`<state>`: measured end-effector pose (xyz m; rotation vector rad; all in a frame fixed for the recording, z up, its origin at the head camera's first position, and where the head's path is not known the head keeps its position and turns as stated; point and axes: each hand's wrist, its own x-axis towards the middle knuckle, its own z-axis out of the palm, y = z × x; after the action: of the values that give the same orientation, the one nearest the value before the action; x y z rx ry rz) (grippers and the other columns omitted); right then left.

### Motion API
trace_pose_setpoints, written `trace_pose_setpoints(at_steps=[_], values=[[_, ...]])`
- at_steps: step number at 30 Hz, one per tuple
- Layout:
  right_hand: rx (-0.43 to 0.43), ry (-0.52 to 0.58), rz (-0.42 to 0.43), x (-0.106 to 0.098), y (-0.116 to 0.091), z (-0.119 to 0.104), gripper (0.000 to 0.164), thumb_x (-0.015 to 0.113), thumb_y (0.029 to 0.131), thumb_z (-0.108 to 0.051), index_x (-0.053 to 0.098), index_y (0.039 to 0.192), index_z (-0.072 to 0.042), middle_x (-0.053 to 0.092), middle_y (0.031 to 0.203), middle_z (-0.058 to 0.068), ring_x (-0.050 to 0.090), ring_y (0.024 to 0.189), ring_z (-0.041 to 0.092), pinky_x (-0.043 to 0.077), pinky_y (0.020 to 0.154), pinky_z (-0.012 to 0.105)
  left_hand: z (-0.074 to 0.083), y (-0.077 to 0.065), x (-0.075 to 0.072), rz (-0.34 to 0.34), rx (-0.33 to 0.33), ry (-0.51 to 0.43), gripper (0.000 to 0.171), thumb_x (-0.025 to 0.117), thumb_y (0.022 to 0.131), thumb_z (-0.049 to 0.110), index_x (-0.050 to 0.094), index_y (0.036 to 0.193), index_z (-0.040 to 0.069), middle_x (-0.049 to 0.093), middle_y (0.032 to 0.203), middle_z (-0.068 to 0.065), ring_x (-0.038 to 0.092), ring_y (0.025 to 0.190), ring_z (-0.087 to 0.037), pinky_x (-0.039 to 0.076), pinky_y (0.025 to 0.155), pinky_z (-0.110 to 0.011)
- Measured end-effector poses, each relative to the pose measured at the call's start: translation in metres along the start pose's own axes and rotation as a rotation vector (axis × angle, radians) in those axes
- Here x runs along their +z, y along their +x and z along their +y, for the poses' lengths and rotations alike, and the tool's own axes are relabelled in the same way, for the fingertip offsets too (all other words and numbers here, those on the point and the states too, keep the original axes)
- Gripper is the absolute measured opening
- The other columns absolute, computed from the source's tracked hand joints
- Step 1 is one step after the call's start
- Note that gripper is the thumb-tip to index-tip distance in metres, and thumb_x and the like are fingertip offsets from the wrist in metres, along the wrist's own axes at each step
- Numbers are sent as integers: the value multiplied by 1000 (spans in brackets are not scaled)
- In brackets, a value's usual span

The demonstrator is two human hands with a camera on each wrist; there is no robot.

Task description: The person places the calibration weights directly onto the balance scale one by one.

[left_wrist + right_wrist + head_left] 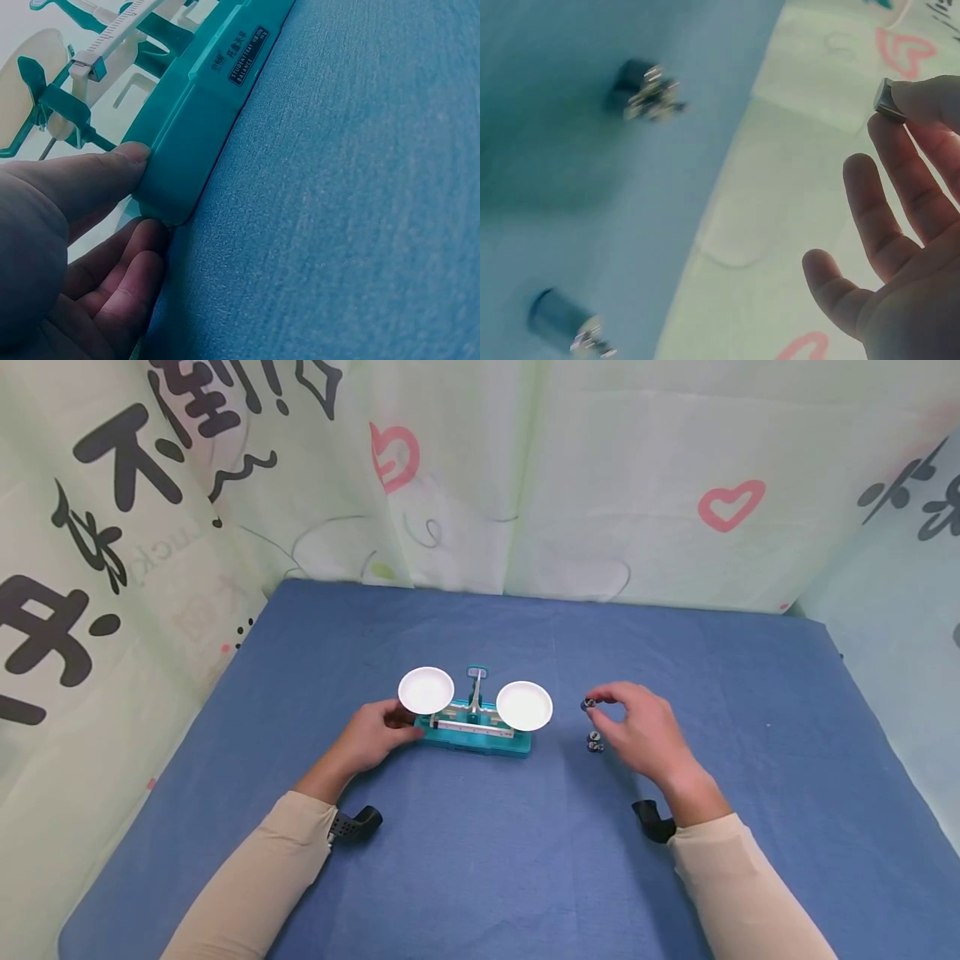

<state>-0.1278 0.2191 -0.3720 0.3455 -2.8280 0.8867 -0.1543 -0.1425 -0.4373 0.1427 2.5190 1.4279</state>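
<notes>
A teal tray balance (474, 739) with two white pans stands on the blue cloth. My left hand (372, 735) holds the left end of its base. In the left wrist view the thumb (133, 152) lies on the teal base (184, 150), and the fingers curl at its lower edge. Off to the right of the balance, my right hand (641, 731) pinches a small metal weight (888, 103) between thumb and index finger, its other fingers spread. Below that hand, several small metal weights (595, 742) sit on the cloth; the right wrist view shows them blurred.
Both pans, the left pan (426, 691) and the right pan (524, 706), carry nothing. A blue cloth (480, 852) covers the table. Pale printed curtains (600, 485) hang behind it and at both sides. A black strap mount (654, 821) sits at each wrist.
</notes>
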Motion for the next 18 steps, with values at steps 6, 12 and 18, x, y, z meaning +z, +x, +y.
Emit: trace_pose_setpoints(at_steps=[6, 12, 18], values=[[-22, 24, -20, -2, 7, -18, 19, 66, 96, -12, 73, 111, -3, 68, 111, 15, 58, 108, 35, 45, 93, 55, 0, 0, 1, 5, -1, 2, 34, 77, 90, 16, 68, 118, -1, 70, 109, -13, 65, 103, -27, 51, 89, -43], [-53, 45, -33, 3, 15, -27, 20, 66, 95, -10, 73, 112, -3, 69, 111, 14, 58, 108, 33, 45, 94, 54, -2, 0, 1, 3, 2, -7, 36, 77, 90, 17, 67, 120, -1, 69, 111, -13, 65, 103, -27, 51, 90, -43], [-89, 60, -37, 11, 21, -35, 19, 68, 94, -9, 73, 111, -2, 68, 111, 15, 58, 107, 34, 47, 92, 54, -3, 1, 1, 1, 8, -9, 36, 77, 90, 17, 67, 120, -1, 70, 110, -13, 65, 103, -26, 51, 90, -43]])
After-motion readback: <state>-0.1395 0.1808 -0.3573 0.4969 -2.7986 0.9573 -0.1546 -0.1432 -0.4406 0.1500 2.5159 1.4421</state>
